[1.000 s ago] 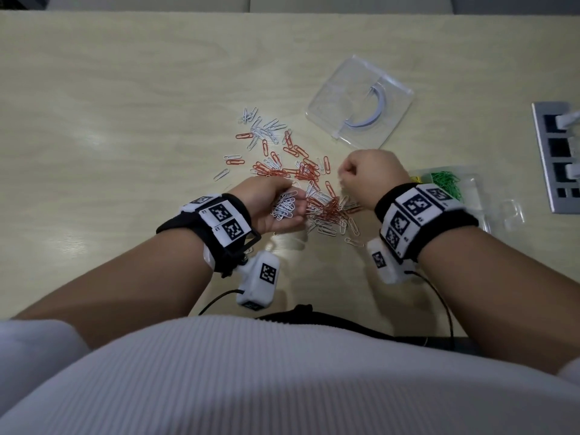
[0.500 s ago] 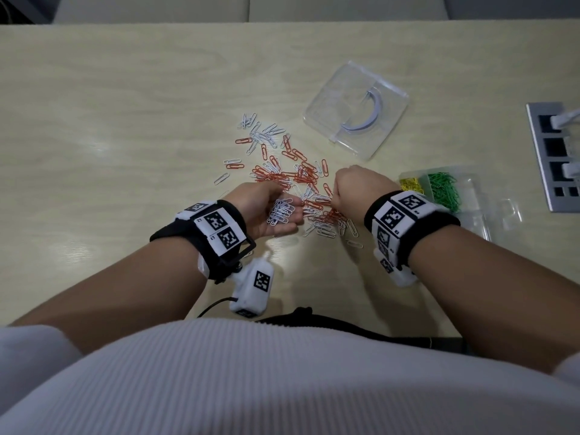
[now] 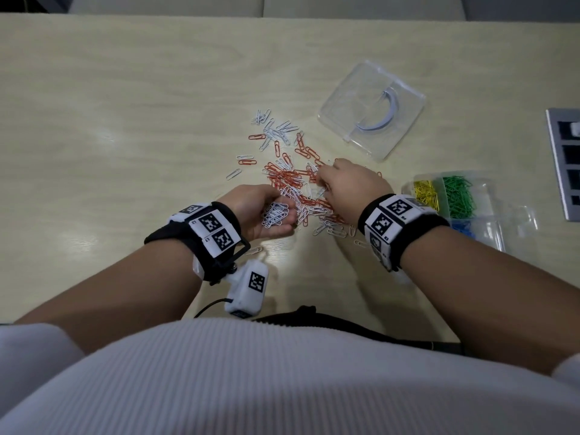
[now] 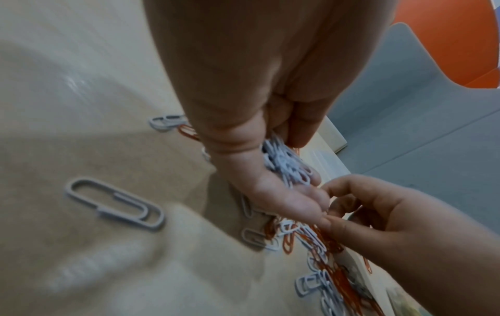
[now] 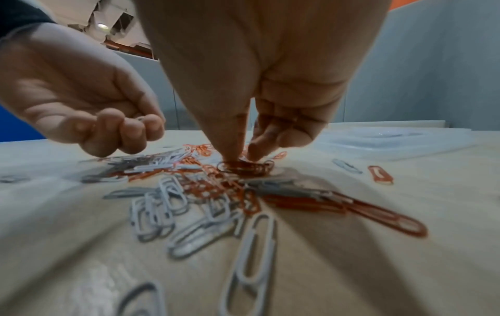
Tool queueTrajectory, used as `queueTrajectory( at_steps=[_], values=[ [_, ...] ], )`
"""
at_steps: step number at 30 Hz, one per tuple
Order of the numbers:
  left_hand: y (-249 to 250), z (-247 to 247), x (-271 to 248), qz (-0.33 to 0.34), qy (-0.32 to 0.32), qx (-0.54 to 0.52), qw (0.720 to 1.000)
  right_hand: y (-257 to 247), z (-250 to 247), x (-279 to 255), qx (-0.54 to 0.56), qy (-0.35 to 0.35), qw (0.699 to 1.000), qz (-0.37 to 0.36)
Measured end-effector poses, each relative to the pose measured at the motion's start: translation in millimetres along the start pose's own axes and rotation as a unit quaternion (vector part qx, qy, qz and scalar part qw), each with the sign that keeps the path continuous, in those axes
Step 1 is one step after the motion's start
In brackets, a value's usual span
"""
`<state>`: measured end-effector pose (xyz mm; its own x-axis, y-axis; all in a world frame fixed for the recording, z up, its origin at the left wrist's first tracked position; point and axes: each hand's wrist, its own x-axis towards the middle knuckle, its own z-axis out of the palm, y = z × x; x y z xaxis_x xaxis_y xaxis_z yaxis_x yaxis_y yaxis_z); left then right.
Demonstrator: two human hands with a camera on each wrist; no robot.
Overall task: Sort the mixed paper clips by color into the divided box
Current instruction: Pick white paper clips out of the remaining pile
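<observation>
A pile of mixed white and orange paper clips (image 3: 295,180) lies on the table ahead of me. My left hand (image 3: 284,211) is cupped palm-up beside the pile and holds a bunch of white clips (image 3: 273,216); the bunch (image 4: 286,164) shows between its curled fingers. My right hand (image 3: 323,182) reaches into the middle of the pile. Its thumb and forefinger (image 5: 242,159) pinch down on clips there, mostly orange ones. The clear divided box (image 3: 489,221) stands at the right with yellow clips (image 3: 425,191), green clips (image 3: 458,196) and blue clips (image 3: 461,229) in separate compartments.
The box's clear lid (image 3: 372,109) lies beyond the pile at the back right. A grey socket panel (image 3: 565,164) is set in the table at the far right. One white clip (image 3: 255,250) lies by my left wrist. Bare tabletop stretches to the left.
My right hand has moved forward from the near side of the pile into its middle and lowered its fingertips onto the clips. The left hand still holds the white bunch in place.
</observation>
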<state>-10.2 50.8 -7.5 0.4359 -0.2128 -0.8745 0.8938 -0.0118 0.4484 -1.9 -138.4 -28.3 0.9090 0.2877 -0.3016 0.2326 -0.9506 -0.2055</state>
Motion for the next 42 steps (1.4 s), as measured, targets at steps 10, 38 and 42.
queueTrajectory(
  at_steps=[10, 38, 42],
  values=[
    [2, -10, -4, -0.002, 0.018, -0.004, 1.000, -12, 3, 1, -0.104, 0.035, 0.994, -0.027],
    [-3, -50, -7, -0.008, 0.067, 0.013, 0.998, -79, 6, 3, 0.019, -0.042, 0.999, 0.007],
    [-2, -56, -5, -0.008, 0.065, 0.019, 0.998, -77, -4, 8, 0.060, -0.023, 0.997, 0.047]
  ],
)
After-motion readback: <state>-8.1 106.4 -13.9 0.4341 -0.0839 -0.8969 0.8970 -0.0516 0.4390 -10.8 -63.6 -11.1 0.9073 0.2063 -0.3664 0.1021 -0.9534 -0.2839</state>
